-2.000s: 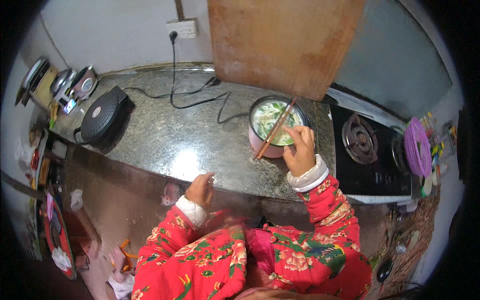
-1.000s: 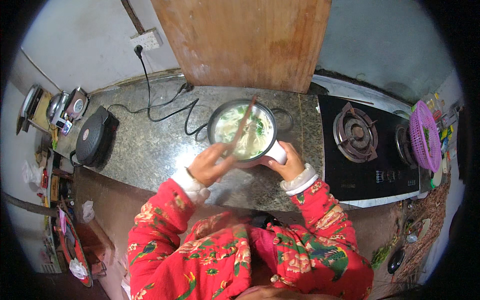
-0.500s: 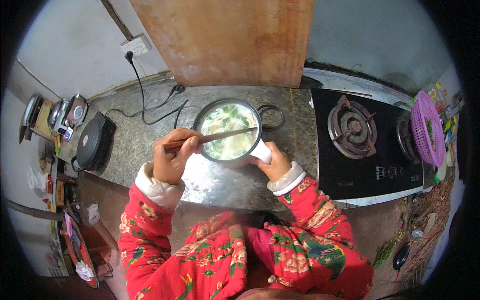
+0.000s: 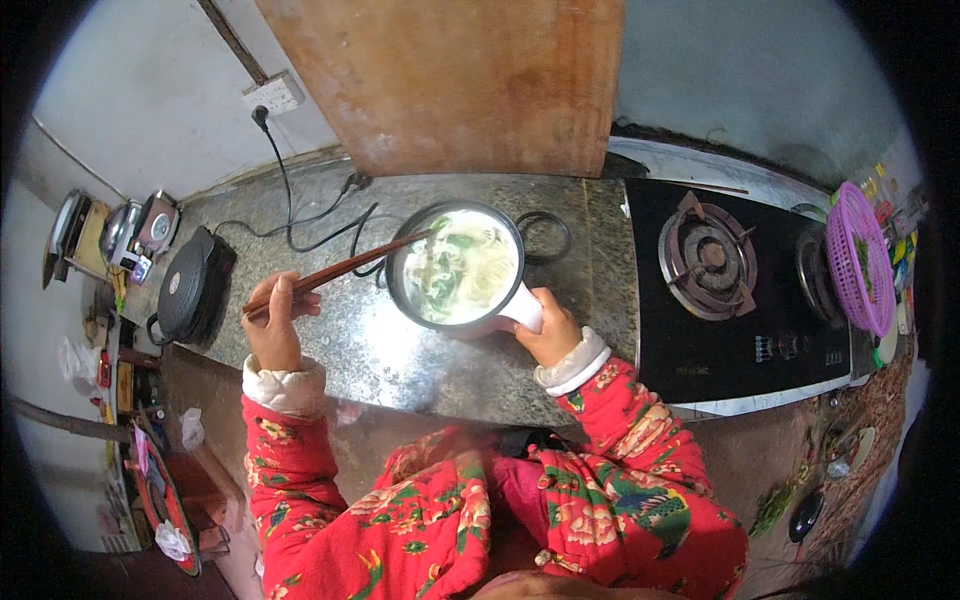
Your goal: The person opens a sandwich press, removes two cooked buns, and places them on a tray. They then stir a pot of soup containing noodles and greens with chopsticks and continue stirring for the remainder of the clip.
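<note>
In the middle of the counter is a round pot (image 4: 408,308) with a dark rim and a white handle. It holds noodles and green leaves (image 4: 455,262) in pale, steaming broth. My right hand (image 4: 551,327) grips the handle at the pot's near right side. My left hand (image 4: 275,318), left of the pot, is closed round a pair of brown wooden chopsticks (image 4: 345,267). Their tips reach over the rim to the leaves in the pot's upper left part. Whether they pinch a leaf I cannot make out.
A black cord (image 4: 290,215) runs from the wall socket (image 4: 272,93) along the counter. Left stands a black round electric griddle (image 4: 192,285). On the right are a gas hob (image 4: 708,254) and a purple basket (image 4: 860,258). A wooden board (image 4: 450,90) leans at the back.
My left hand has moved left, away from the pot, with the chopsticks. Their tips have shifted from the pot's right side to its upper left. My right hand stays on the handle.
</note>
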A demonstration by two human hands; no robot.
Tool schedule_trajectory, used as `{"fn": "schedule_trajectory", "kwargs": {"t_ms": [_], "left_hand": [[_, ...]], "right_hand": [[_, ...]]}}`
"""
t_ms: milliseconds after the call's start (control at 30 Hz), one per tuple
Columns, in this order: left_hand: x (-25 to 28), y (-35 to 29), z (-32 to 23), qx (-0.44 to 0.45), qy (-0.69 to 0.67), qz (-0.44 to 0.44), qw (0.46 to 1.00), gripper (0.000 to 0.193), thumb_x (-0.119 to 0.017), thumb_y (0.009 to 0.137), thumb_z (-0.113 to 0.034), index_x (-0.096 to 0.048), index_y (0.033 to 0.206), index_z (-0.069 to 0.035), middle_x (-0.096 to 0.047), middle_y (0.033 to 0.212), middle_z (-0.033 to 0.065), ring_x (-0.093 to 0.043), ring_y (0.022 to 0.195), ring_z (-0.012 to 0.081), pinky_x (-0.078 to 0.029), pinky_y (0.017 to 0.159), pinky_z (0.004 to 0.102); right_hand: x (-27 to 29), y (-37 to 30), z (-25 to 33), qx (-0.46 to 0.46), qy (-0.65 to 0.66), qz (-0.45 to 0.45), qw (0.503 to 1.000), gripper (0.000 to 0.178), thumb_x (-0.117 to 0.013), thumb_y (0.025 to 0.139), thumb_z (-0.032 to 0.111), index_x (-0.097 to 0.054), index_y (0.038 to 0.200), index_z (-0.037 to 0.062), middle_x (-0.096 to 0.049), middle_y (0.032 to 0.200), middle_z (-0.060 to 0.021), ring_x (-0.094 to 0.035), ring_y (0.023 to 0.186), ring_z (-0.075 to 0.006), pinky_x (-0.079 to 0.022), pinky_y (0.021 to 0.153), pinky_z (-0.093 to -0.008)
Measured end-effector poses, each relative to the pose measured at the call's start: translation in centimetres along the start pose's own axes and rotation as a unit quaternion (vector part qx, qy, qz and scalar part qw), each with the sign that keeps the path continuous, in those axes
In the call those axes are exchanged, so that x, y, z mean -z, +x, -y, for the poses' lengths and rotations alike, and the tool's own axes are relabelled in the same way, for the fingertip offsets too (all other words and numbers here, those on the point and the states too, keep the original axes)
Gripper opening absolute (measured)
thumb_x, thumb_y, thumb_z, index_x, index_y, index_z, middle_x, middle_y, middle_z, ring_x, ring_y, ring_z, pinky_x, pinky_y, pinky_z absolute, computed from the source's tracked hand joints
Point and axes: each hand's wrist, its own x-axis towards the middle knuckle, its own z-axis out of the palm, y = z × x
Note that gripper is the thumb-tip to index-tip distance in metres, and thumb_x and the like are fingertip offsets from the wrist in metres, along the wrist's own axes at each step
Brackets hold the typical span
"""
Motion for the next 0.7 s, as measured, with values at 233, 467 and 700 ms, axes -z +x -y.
{"fn": "schedule_trajectory", "kwargs": {"t_ms": [233, 467, 700], "left_hand": [[-2.6, -0.6, 0.8, -0.02, 0.026, 0.033, 0.999, 0.021, -0.05, 0.086, -0.015, -0.056, 0.09, 0.004, -0.059, 0.074, 0.0102, -0.059, 0.061, 0.0158, -0.048, 0.053, 0.026], [-6.5, -1.6, -0.3, -0.004, -0.012, 0.125, 0.992, 0.016, -0.051, 0.085, -0.01, -0.057, 0.089, 0.004, -0.06, 0.077, 0.0083, -0.058, 0.065, 0.0123, -0.047, 0.058, 0.0223], [-4.4, -2.6, -2.5, 0.048, -0.01, 0.193, 0.98, 0.017, -0.052, 0.084, -0.01, -0.057, 0.086, 0.005, -0.06, 0.072, 0.009, -0.057, 0.061, 0.0129, -0.047, 0.056, 0.0228]], "right_hand": [[-0.2, 0.1, 0.0, -0.037, 0.02, 0.02, 0.999, 0.038, -0.067, 0.067, 0.008, -0.048, 0.1, 0.0048, -0.061, 0.087, -0.0154, -0.06, 0.082, -0.0298, -0.047, 0.067, -0.0361], [0.3, -0.1, 0.1, -0.016, -0.003, 0.008, 1.0, 0.04, -0.061, 0.068, 0.013, -0.047, 0.104, 0.0049, -0.059, 0.087, -0.0197, -0.058, 0.081, -0.0359, -0.047, 0.067, -0.0415], [0.2, -0.2, 0.0, -0.009, -0.002, 0.01, 1.0, 0.041, -0.061, 0.068, 0.014, -0.047, 0.105, 0.0066, -0.059, 0.086, -0.0191, -0.057, 0.079, -0.0367, -0.047, 0.066, -0.0423]]}}
